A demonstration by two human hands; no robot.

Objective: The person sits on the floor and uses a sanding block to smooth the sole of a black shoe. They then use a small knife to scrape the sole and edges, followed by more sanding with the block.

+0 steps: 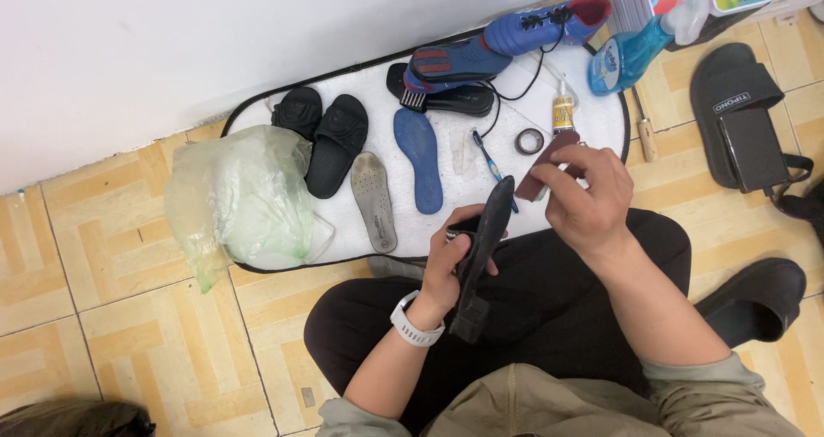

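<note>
Over the lap, just in front of the white oval work mat (360, 239), the left hand (448, 261) grips a black rubber shoe sole (486, 239) edge-up; the right hand (588, 201) pinches a dark reddish-brown abrasive pad (542, 164) against its tip (a thin edge, so the pad could easily skid off onto fingers).

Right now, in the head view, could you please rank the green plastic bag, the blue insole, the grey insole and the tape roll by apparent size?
1. Green plastic bag, clearly largest.
2. Blue insole and grey insole: these look alike, so I won't rank them.
3. Tape roll, smallest.
</note>
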